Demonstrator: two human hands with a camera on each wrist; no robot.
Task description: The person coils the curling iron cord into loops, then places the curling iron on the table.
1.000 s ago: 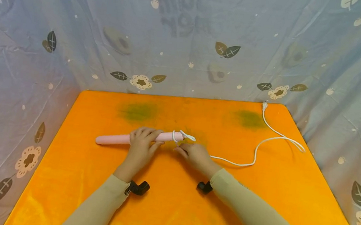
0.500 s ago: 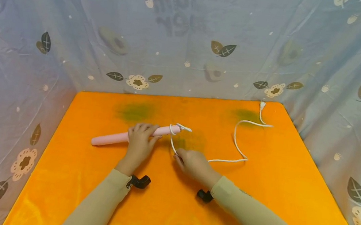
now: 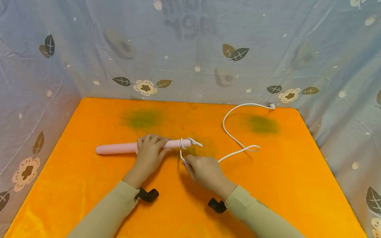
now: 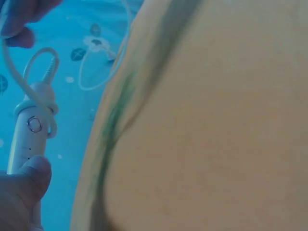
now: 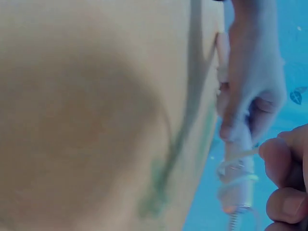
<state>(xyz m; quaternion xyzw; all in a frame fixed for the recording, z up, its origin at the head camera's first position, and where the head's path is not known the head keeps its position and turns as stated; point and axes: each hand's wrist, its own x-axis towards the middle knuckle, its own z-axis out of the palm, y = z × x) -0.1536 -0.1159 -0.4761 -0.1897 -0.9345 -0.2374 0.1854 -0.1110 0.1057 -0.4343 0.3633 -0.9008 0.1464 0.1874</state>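
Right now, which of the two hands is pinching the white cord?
The right hand: it pinches the white cord beside the looped end, whereas the left hand grips the pink wand itself.

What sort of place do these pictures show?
Probably a small recording booth: flower-and-leaf curtains behind and on both sides of an orange-covered table, and wrist-worn black devices.

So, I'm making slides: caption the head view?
At an orange table, the left hand grips a pink wand; the right hand pinches the white cord looped around it.
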